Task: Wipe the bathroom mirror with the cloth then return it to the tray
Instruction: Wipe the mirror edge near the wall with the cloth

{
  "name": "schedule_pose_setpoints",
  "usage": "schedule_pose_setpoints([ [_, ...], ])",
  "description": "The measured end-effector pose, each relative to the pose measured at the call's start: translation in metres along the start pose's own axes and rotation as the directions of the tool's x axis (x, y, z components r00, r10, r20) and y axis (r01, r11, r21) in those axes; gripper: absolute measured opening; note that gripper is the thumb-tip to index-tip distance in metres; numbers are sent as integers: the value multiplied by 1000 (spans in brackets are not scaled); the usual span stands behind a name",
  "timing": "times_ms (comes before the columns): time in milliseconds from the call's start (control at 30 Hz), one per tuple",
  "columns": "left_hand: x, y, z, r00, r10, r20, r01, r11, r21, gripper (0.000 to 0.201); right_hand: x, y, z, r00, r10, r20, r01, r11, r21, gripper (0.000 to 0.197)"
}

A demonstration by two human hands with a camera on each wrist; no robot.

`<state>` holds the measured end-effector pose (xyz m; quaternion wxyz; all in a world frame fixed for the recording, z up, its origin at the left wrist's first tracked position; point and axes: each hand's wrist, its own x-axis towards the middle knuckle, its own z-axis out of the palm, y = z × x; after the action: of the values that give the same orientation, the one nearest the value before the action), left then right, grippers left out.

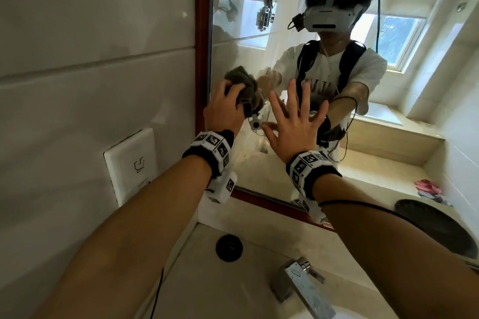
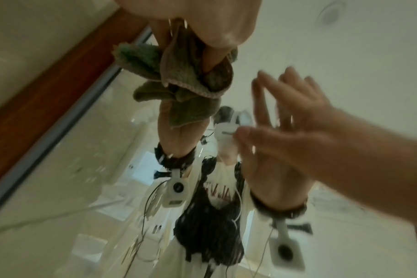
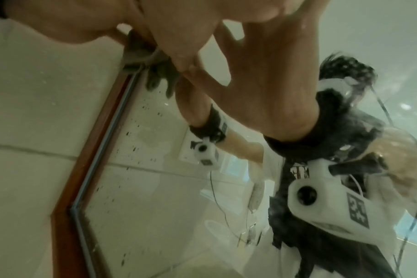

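left hand (image 1: pixel 225 109) grips the cloth (image 1: pixel 246 88) against the mirror (image 1: pixel 290 184).
right hand (image 1: pixel 294 124) beside it, fingers spread flat on the glass.

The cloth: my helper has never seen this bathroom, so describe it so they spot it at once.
Find the wood-framed mirror above the sink. Near its left edge, the left hand presses a bunched grey-green cloth to the glass. The right hand beside it is bare, fingers spread.
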<state>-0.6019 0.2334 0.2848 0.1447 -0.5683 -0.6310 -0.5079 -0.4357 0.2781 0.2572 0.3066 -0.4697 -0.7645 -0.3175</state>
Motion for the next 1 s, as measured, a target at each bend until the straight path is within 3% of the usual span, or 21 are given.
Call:
schedule_pose_setpoints([
  [233,-8,2,12,993,95,-74,-98,995,-31,29,-21,14,4,1000,-19,25,19,1000,-3,83],
  [500,-75,-19,46,983,164,83,-168,985,34,19,-29,16,4,999,-36,37,37,999,-17,84],
  [833,-123,-40,58,941,9,337,-27,998,49,15,-29,10,7,999,13,43,-13,1000,-2,88],
  [900,-118,-39,55,945,4,326,-16,999,35,15,-29,6,8,999,29,41,-28,1000,-4,88],
  [1000,-88,-38,44,966,-144,214,142,990,27,17,-30,0,9,998,44,51,-44,999,0,88],
])
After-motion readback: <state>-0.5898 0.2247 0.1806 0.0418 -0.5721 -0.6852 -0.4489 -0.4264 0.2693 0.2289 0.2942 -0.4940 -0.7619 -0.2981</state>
